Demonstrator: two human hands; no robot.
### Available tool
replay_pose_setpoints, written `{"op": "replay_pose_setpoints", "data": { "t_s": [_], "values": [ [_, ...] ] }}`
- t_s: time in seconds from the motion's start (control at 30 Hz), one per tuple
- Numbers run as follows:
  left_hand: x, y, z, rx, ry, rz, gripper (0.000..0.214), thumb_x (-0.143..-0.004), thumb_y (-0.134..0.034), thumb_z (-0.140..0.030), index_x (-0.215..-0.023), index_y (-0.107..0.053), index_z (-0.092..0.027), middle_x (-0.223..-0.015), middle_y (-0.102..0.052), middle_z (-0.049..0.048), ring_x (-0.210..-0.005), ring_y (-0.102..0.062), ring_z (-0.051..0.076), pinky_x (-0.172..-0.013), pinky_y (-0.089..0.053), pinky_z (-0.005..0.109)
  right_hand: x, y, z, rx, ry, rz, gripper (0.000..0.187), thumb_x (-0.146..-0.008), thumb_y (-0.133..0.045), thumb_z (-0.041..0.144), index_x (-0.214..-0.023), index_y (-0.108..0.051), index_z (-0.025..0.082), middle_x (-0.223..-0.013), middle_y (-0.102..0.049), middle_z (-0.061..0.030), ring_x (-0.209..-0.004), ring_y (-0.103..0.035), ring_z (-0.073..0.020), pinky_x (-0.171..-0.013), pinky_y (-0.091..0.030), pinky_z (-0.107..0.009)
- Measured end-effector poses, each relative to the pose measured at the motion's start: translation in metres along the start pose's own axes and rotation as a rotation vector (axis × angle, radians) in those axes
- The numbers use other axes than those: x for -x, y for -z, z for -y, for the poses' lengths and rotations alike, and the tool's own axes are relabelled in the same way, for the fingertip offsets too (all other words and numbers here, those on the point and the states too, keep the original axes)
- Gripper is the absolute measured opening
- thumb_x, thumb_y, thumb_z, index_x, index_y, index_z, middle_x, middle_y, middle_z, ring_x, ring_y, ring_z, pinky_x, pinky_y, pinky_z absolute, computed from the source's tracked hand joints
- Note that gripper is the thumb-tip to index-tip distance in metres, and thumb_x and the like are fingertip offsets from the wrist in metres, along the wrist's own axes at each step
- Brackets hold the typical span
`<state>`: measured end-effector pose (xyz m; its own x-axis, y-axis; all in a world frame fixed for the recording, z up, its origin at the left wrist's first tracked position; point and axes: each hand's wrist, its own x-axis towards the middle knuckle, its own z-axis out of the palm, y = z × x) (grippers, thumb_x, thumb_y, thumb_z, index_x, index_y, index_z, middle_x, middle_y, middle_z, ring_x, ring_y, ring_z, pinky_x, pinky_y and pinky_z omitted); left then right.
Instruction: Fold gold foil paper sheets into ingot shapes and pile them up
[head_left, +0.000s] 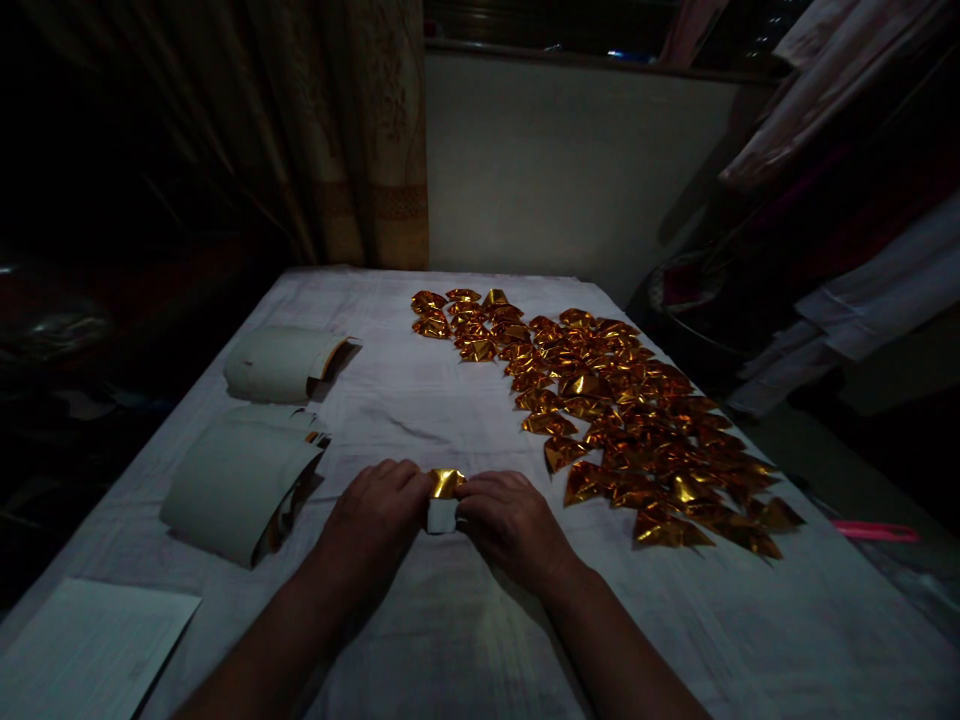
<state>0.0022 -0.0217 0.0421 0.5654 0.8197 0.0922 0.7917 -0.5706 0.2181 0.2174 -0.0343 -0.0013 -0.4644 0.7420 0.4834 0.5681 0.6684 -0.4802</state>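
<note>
Between my two hands is a small piece of gold foil paper (447, 484), shiny on its upper part with a white strip showing below. My left hand (381, 508) grips its left edge, fingers closed. The right edge is pinched in my right hand (514, 520), its fingers curled over. Both hands are low over the white cloth, and the fingertips partly hide the paper. To the right of my hands, many folded gold foil pieces (600, 385) with pointed ends lie in a spread-out group.
Two curved stacks of pale-backed sheets (240, 480) rest on the left of the cloth-covered table (480, 630). A flat white sheet (90, 645) lies at the near left corner. Behind stand a curtain (367, 130) and a pale wall (555, 160); clothes (885, 270) hang at the right.
</note>
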Motion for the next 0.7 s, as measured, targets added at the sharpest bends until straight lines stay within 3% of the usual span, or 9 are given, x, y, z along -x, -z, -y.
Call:
{"op": "replay_pose_setpoints", "data": {
  "t_s": [0.2,0.33,0.5,0.7],
  "values": [
    [0.003,-0.003,-0.02,0.089,0.024,0.077,0.011,-0.097,-0.053,-0.018,-0.095,-0.063,-0.019,-0.099,-0.066,0.0057,-0.093,-0.06,0.022,-0.083,-0.05,0.038,0.007,0.006,-0.014,-0.089,-0.094,0.064,0.039,-0.08,-0.065,0.003,-0.112,-0.069,0.025,-0.12,-0.073,-0.006,-0.113,-0.064,-0.0227,-0.096,-0.05,-0.042],
    [0.002,-0.006,-0.029,0.064,0.041,0.101,0.009,-0.095,-0.059,-0.02,-0.096,-0.067,-0.02,-0.103,-0.067,0.0066,-0.095,-0.06,0.024,-0.082,-0.051,0.039,0.012,0.012,-0.024,-0.033,-0.107,0.113,0.035,-0.078,-0.069,0.005,-0.102,-0.076,0.03,-0.126,-0.07,-0.0038,-0.125,-0.057,-0.0281,-0.101,-0.047,-0.05],
    [0.002,-0.005,-0.028,0.054,0.005,0.14,0.018,-0.095,-0.056,-0.018,-0.101,-0.072,-0.024,-0.105,-0.068,0.0059,-0.098,-0.061,0.024,-0.078,-0.052,0.036,0.011,0.016,-0.026,-0.062,-0.124,0.179,0.021,-0.083,-0.076,0.017,-0.098,-0.078,0.032,-0.128,-0.07,-0.0033,-0.125,-0.057,-0.0288,-0.101,-0.047,-0.052],
    [0.005,0.003,-0.033,0.097,0.023,0.203,0.028,-0.094,-0.051,-0.015,-0.111,-0.07,-0.025,-0.117,-0.067,0.0068,-0.104,-0.063,0.023,-0.084,-0.055,0.036,0.007,0.015,-0.022,-0.133,-0.189,0.118,0.013,-0.087,-0.071,0.019,-0.095,-0.074,0.029,-0.121,-0.074,-0.0018,-0.121,-0.06,-0.0262,-0.1,-0.046,-0.048]
  ]
}}
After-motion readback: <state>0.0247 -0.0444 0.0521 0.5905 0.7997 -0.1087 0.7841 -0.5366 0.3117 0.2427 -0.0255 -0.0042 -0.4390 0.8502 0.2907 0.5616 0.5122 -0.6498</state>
